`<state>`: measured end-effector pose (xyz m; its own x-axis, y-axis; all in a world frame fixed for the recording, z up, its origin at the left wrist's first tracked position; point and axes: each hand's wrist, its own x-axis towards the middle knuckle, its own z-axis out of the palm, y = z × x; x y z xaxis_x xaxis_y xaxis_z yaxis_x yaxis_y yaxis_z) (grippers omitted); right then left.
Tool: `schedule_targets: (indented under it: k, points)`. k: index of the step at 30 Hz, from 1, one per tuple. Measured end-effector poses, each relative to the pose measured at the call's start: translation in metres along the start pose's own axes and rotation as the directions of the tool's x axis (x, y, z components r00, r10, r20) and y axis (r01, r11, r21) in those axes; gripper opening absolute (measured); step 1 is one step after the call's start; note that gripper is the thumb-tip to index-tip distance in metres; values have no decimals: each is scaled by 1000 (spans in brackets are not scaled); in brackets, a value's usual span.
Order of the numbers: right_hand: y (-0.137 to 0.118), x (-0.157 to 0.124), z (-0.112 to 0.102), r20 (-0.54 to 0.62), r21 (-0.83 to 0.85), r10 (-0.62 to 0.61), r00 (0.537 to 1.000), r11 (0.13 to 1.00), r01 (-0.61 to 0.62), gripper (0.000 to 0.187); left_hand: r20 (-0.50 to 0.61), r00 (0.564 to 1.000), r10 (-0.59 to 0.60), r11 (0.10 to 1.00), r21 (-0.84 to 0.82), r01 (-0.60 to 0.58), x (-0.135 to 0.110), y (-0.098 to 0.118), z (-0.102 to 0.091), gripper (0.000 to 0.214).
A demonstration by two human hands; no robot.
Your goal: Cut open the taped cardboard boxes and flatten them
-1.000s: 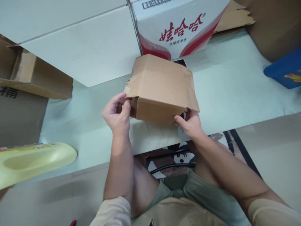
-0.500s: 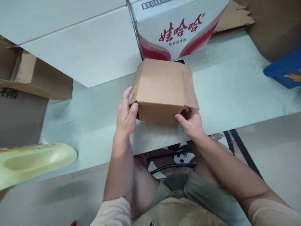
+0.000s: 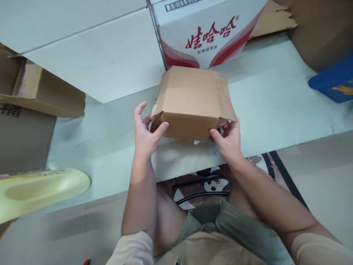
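Observation:
A small brown cardboard box [image 3: 193, 92], its side flaps sticking out, is between my two hands above the pale tabletop. My left hand [image 3: 147, 134] grips its near left corner, thumb against the front face and index finger raised away from the flap. At the near right corner, my right hand [image 3: 227, 138] pinches the box with the thumb on the front; its other fingers are partly hidden under the right flap. A small white scrap [image 3: 196, 142] shows below the front edge. The inside of the box is hidden.
Behind stands a white and red carton [image 3: 209, 40], with a large white box [image 3: 96, 55] to its left. Brown cartons [image 3: 60, 88] and a pale yellow plastic item [image 3: 46, 187] are at the left. A blue object [image 3: 335, 81] lies at the right.
The near edge of the cardboard box has risen slightly and the box has shifted a little away. My left index finger has lifted off the flap; the white scrap now shows below.

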<state>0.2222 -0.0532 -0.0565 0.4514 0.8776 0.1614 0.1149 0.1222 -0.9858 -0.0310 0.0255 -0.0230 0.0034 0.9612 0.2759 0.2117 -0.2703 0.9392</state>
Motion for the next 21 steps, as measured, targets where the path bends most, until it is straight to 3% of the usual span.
schedule_targets:
  k: [4, 8, 11, 16, 21]
  points:
    - [-5, 2, -2, -4, 62, 17, 1000, 998, -17, 67, -89, 996, -9, 1000, -23, 7, 3, -3, 0, 83]
    - [-4, 3, -2, 29, 180, 98, 995, 978, -101, 63, -214, 975, -57, 997, -53, 47, 4, 1, 2, 49]
    - [-3, 2, 1, -24, 237, 148, 989, 962, -138, 58, -291, 953, -88, 993, -106, 59, 5, 7, 2, 36]
    - [1, 5, 1, -48, 252, 219, 975, 947, -200, 49, -244, 948, -204, 965, -212, 153, 7, 17, 3, 30]
    - [9, 9, -6, -33, 195, 194, 981, 963, -184, 46, -240, 933, -270, 939, -279, 200, 9, 18, -3, 18]
